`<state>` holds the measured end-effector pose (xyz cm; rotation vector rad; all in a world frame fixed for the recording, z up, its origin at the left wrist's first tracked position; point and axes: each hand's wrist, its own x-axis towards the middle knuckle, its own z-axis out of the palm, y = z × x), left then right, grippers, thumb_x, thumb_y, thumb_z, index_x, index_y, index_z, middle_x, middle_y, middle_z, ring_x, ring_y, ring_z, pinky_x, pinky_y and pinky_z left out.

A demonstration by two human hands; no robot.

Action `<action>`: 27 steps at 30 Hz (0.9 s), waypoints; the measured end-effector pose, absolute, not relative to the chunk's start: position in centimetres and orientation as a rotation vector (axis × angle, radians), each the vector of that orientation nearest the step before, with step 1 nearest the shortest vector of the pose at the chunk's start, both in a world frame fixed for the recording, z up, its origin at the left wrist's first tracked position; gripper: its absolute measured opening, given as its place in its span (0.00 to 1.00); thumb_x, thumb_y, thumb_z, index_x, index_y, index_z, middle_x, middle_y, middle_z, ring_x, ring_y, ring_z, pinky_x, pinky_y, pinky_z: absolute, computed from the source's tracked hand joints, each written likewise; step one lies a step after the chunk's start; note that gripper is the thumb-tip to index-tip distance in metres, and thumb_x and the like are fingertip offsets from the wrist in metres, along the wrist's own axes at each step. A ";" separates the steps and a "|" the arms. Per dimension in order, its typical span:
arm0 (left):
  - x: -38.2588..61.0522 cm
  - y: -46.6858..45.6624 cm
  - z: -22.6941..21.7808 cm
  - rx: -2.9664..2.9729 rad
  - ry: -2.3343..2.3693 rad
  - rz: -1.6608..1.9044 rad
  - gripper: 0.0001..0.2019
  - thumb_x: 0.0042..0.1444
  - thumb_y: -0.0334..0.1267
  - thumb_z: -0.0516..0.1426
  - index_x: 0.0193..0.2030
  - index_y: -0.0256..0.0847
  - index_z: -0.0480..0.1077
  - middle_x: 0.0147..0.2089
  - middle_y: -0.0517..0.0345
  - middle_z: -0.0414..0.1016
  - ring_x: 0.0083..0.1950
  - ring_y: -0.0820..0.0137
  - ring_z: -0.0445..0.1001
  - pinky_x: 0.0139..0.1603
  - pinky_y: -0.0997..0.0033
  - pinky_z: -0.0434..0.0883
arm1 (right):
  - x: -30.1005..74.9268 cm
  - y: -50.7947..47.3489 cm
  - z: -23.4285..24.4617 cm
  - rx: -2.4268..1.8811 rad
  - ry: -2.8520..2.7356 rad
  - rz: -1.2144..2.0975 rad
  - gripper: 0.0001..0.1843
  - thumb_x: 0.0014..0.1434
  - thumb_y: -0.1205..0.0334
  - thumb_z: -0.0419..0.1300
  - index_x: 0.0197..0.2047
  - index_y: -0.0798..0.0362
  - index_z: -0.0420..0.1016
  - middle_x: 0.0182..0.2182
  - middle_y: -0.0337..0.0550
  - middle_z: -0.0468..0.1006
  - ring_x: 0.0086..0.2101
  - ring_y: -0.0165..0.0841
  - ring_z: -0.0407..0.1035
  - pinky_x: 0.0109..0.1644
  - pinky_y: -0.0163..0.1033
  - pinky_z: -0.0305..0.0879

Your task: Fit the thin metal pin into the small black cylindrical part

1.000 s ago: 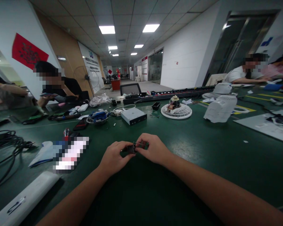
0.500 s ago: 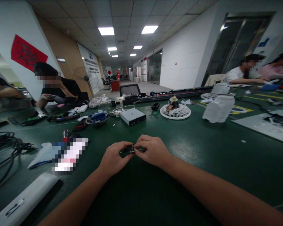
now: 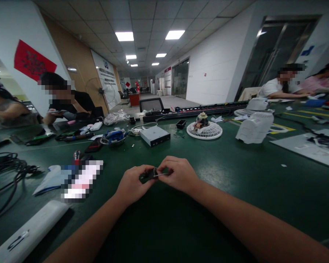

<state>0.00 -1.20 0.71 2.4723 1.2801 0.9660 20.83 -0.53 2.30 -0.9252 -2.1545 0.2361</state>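
Pinching dark part [image 3: 150, 174]; bowl [image 3: 111, 142] holds blue items [image 3: 114, 134]

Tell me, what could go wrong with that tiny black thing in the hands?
1. The small dark part is only pinched between the left hand and the right hand, above the table. It might slip, and it would be hard to spot on the dark green table.
2. A thin metal pin sticks out of it between the hands. It could bend or prick a finger.
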 end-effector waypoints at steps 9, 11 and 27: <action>-0.2 -1.1 0.6 2.546 1.229 0.965 0.16 0.52 0.37 0.64 0.48 0.44 0.72 0.41 0.58 0.78 0.40 0.65 0.76 0.41 0.65 0.71 | 20.9 0.4 1.9 -0.936 -2.158 0.434 0.03 0.51 0.66 0.64 0.32 0.54 0.78 0.29 0.39 0.76 0.28 0.27 0.67 0.31 0.32 0.60; -0.3 -1.1 0.5 2.554 1.224 0.976 0.16 0.52 0.36 0.64 0.48 0.43 0.72 0.41 0.57 0.78 0.41 0.65 0.76 0.41 0.64 0.71 | 20.9 0.4 2.0 -0.949 -2.166 0.458 0.02 0.51 0.66 0.64 0.31 0.54 0.78 0.29 0.39 0.75 0.28 0.27 0.67 0.31 0.32 0.60; -0.4 -1.1 0.6 2.602 1.074 0.840 0.16 0.56 0.35 0.61 0.51 0.44 0.70 0.47 0.55 0.77 0.47 0.64 0.75 0.47 0.62 0.72 | 21.5 0.8 2.1 -1.093 -2.175 0.903 0.09 0.54 0.60 0.65 0.39 0.54 0.78 0.24 0.37 0.77 0.22 0.26 0.68 0.26 0.31 0.60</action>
